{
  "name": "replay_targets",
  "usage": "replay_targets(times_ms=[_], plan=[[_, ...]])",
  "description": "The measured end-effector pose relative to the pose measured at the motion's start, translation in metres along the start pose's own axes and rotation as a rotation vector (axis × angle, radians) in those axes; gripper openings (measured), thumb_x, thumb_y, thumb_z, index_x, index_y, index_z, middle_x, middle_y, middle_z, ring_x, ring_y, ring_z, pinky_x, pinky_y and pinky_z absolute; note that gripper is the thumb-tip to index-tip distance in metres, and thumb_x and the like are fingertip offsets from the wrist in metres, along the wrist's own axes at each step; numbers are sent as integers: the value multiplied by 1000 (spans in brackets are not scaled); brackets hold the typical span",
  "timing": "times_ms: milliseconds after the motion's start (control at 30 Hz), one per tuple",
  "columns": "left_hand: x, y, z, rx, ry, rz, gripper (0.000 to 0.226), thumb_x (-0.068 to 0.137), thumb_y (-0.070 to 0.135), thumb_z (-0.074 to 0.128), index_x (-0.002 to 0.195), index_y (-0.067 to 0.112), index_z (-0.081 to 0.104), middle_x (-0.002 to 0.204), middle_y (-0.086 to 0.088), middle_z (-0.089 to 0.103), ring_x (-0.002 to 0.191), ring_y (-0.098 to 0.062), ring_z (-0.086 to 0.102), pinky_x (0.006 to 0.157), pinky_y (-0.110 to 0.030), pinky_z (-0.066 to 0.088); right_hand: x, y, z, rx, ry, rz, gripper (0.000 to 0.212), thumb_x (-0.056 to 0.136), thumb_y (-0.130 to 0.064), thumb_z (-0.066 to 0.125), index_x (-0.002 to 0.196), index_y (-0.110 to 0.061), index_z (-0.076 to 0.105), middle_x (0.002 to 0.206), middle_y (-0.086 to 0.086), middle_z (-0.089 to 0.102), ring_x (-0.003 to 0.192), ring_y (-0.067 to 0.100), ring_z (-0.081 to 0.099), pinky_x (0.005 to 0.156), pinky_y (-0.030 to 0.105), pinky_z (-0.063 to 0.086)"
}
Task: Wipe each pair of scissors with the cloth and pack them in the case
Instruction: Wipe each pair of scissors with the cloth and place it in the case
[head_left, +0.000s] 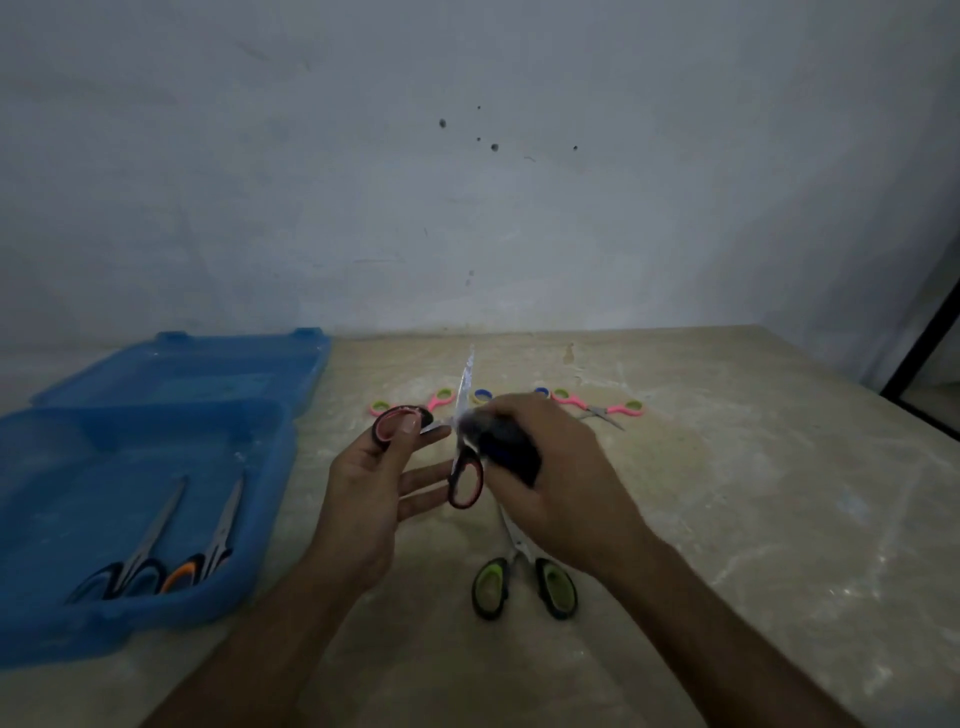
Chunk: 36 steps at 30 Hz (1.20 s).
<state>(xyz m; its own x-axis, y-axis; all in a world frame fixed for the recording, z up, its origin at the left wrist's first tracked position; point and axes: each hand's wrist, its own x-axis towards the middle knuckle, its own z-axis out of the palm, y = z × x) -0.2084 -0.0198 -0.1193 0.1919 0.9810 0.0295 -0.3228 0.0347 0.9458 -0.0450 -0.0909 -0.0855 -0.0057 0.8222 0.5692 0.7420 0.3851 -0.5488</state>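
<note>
In the middle of the frame, the left hand holds the red scissors with its thumb through one handle ring, other fingers spread. The right hand grips a dark cloth against the blade. The blue case sits open at the left on the counter.

Wall ahead of me plain, pale grey-blue, dimly lit; few small dark holes and faint scuffs near its middle; table under my view beige, mottled, marble-like, with pale streaks; its far edge meets wall; at far right, wall corner, dark vertical frame edge, paler surface beyond; light low and cool, no strong shadows.
</note>
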Motion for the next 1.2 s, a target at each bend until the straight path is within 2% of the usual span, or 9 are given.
replay_targets(times_ms=[67, 133, 367, 467, 667, 933, 1000, 1100, 1200], plan=[[-1, -1, 2, -1, -14, 4, 24, 101, 27, 54, 115, 15, 69, 109, -5, 78, 85, -34, 77, 70, -46, 63, 5, 4, 9, -149, -154, -120, 41, 83, -18, 67, 123, -20, 63, 109, 0, 58, 101, 17, 54, 83, 28, 46], [-2, 0, 0, 4, -16, 24, 24, 101, 23, 54, 115, 12, 69, 110, -7, 78, 82, -36, 77, 65, -45, 63, 9, 8, 17, -232, -152, -129, 42, 84, -17, 69, 126, -17, 63, 107, 5, 56, 98, 22, 53, 78, 32, 47], [2, 2, -6, 0, 32, 70, 21, 102, 20, 53, 110, 9, 69, 111, -9, 77, 70, -31, 76, 53, -36, 60, 12, 43, 8, -167, 242, 154, 32, 83, -14, 76, 114, -18, 69, 100, 3, 60, 86, 11, 52, 73, 4, 36], [3, 0, -6, 1, 46, 55, 22, 103, 20, 53, 112, 8, 69, 112, -9, 77, 70, -31, 76, 54, -35, 60, 10, 47, -5, -183, 394, 241, 24, 86, -21, 73, 110, -18, 70, 97, 3, 63, 85, 12, 57, 75, 8, 42], [0, -4, 0, 3, 14, 84, 20, 101, 22, 54, 108, 14, 71, 107, -8, 78, 71, -30, 76, 54, -37, 60, 5, 2, 27, -224, 4, -86, 35, 85, -23, 71, 120, -18, 65, 103, 4, 56, 89, 20, 56, 71, 30, 47], [7, 0, -7, 4, 65, 80, 25, 102, 19, 54, 116, 3, 67, 117, -14, 74, 68, -29, 76, 52, -34, 60, 18, 49, -14, -236, 353, 204, 23, 84, -18, 75, 107, -16, 70, 96, 4, 61, 85, 19, 59, 70, 4, 35], [7, -2, -5, 7, 64, 87, 24, 102, 20, 54, 114, 4, 68, 115, -13, 75, 68, -29, 76, 51, -34, 60, 11, 29, -9, -154, 233, 86, 26, 82, -22, 71, 108, -20, 70, 98, 1, 62, 89, 15, 59, 76, 7, 38], [4, -4, -5, -3, 26, 99, 25, 102, 20, 54, 115, 5, 68, 110, -15, 76, 72, -30, 76, 50, -36, 59, 5, -1, 19, -171, -102, -81, 34, 80, -25, 69, 114, -21, 67, 102, 2, 58, 92, 21, 58, 75, 32, 50], [5, -1, -8, -12, 16, 105, 27, 101, 21, 54, 117, 3, 67, 110, -15, 76, 70, -29, 76, 50, -35, 59, 17, 7, 29, -215, -17, -42, 34, 85, -22, 72, 117, -16, 65, 105, 5, 56, 91, 24, 58, 72, 32, 46]])
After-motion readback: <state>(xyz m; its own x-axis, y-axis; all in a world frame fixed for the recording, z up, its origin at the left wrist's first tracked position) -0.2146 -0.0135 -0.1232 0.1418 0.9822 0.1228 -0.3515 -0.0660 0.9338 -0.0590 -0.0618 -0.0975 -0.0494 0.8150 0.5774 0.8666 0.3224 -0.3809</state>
